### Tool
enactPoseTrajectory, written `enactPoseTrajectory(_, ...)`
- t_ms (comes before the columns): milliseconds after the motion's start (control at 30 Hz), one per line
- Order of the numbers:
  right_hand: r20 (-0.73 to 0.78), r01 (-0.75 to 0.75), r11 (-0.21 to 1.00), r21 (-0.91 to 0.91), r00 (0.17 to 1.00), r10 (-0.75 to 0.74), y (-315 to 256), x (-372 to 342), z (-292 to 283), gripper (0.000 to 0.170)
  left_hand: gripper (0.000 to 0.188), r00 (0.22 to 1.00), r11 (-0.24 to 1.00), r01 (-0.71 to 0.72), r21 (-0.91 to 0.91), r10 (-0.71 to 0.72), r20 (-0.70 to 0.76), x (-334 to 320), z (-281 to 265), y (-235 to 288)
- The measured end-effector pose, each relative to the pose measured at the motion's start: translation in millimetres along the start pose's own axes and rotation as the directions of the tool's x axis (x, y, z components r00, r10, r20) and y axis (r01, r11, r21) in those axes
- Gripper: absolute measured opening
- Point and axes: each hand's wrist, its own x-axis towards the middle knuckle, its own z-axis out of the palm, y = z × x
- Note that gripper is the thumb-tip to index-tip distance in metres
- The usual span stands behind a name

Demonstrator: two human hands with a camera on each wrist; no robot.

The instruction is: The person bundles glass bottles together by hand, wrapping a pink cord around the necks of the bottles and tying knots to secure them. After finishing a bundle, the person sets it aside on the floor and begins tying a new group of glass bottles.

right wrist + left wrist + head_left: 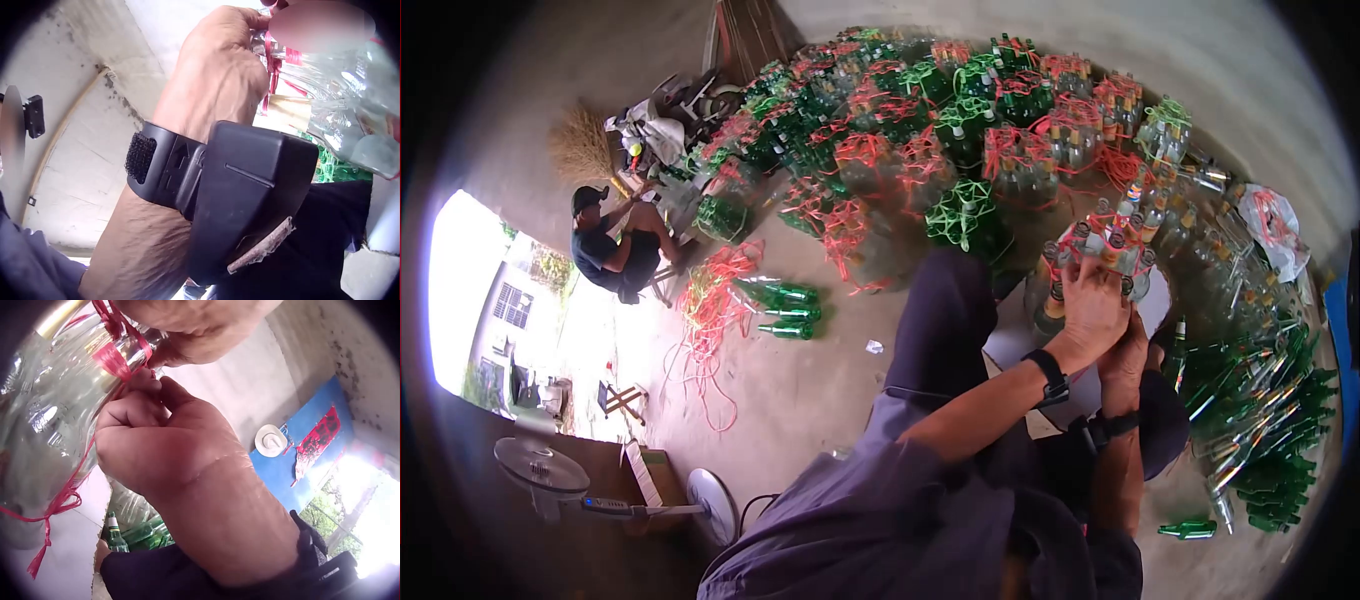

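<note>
A bundle of clear glass bottles (1048, 322) stands on a white surface (1006, 352) between my knees. Red plastic twine (114, 361) runs round the bottle necks, and a lower loop with a knotted bow (62, 503) circles the bottle bodies. In the head view my left hand (1092, 308) reaches over the near necks and pinches the twine. Just beside and below it, my right hand (1125, 360) curls its fingers at the same strand. The left wrist view shows thumbs and fingertips meeting at the red strip; part of the grip is hidden.
Green bottles (1280, 470) lie heaped at the right, with loose clear ones behind. Many tied bundles (865, 165) fill the back. Loose red twine (715, 290) and several green bottles (790, 330) lie on the floor. A person (615, 245) sits at the left near a fan (540, 465).
</note>
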Motion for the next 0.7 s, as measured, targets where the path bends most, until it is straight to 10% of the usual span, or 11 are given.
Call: enactPoseTrajectory(700, 0.099, -0.027, 1.000, 0.007, 0.995, 0.026, -6, -1, -15, 0.039, 0.025, 0.998, 0.995, -0.057, -0.078, 0.060, 0.037, -8, -4, 1)
